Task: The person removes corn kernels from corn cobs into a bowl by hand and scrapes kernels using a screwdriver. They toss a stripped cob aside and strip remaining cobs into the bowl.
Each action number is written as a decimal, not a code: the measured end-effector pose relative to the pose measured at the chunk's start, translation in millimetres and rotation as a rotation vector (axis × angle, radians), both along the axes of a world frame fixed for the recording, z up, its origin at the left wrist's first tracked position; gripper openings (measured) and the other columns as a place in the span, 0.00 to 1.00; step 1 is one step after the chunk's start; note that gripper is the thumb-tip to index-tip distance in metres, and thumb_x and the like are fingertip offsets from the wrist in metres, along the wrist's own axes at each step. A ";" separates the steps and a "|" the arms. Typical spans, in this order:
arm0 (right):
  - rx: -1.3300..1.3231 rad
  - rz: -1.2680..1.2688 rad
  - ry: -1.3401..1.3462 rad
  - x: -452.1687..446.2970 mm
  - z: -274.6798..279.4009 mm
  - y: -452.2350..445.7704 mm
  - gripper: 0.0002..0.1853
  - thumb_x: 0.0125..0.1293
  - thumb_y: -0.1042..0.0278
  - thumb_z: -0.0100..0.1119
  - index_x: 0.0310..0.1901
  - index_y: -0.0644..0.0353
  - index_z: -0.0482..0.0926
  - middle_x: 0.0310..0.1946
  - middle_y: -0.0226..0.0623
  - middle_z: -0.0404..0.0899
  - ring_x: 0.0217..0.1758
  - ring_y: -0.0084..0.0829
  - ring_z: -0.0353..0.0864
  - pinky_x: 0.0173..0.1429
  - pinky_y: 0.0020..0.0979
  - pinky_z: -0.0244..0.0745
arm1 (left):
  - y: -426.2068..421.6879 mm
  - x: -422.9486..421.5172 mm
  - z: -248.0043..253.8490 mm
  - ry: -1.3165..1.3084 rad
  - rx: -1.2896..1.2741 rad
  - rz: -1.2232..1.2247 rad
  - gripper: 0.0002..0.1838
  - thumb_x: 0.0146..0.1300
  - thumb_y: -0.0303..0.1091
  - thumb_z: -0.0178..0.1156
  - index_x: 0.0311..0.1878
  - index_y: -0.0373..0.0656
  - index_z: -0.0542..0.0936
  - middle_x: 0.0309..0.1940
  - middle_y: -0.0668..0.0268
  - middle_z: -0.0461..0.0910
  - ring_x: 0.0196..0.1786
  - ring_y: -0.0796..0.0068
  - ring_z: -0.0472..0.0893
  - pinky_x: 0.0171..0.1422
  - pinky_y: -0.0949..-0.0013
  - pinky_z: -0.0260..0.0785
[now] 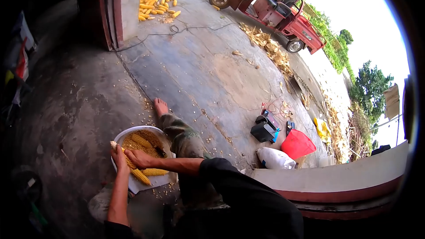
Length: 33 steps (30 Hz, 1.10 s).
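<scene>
Over a white basin (156,129), my left hand (118,156) is wrapped round an ear of corn (129,163), whose pale end sticks out above the fingers. My right hand (139,159) presses against the same ear from the other side, fingers closed on it. Loose kernels (152,136) fill much of the basin, and another ear (141,140) lies on them. Two more ears, one at the front (141,177) and one beside it (156,172), rest near the basin's near edge. A small dark object (161,151) sits among the kernels, its kind unclear.
A heap of corn ears (155,5) lies beyond the doorway post (110,13). A black cable (186,29) crosses the concrete floor. To the right are a black box-shaped device (264,129), a white sack (275,158) and a red bag (298,144). A red three-wheeler (283,13) stands outside.
</scene>
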State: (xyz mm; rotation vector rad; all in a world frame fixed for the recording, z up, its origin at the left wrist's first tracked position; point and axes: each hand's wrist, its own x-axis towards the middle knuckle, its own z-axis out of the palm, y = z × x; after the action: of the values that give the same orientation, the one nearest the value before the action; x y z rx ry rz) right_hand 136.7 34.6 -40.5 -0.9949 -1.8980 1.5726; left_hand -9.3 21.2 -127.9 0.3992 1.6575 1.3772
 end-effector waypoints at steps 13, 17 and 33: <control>-0.336 -0.071 -0.140 -0.5 3.4 1.0 0.41 0.73 0.31 0.33 0.44 0.72 0.77 0.27 0.47 0.78 0.26 0.37 0.80 0.33 0.38 0.75 | 5.1 16.2 61.6 -0.129 -0.014 -0.065 0.33 0.66 0.52 0.63 0.63 0.35 0.70 0.55 0.59 0.76 0.55 0.67 0.75 0.59 0.65 0.68; -0.244 -0.073 -0.150 -1.6 -11.7 -1.6 0.41 0.74 0.33 0.34 0.57 0.73 0.72 0.33 0.51 0.79 0.29 0.40 0.82 0.31 0.36 0.77 | 2.2 23.6 74.2 -0.109 -0.077 -0.102 0.34 0.69 0.56 0.56 0.65 0.35 0.71 0.57 0.59 0.75 0.57 0.67 0.75 0.61 0.65 0.66; 0.039 -0.207 -0.213 1.9 -14.4 4.1 0.28 0.77 0.50 0.37 0.35 0.71 0.75 0.26 0.58 0.76 0.31 0.50 0.80 0.40 0.47 0.71 | 5.2 27.7 95.7 -0.279 -0.010 -0.047 0.25 0.70 0.50 0.58 0.59 0.38 0.74 0.47 0.65 0.77 0.48 0.72 0.77 0.50 0.67 0.72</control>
State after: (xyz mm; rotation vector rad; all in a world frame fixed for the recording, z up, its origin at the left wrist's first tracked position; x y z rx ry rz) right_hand 138.6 38.8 -54.9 -1.3409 -1.8842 1.3519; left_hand 18.4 26.4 -32.3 0.2267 1.4169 1.3240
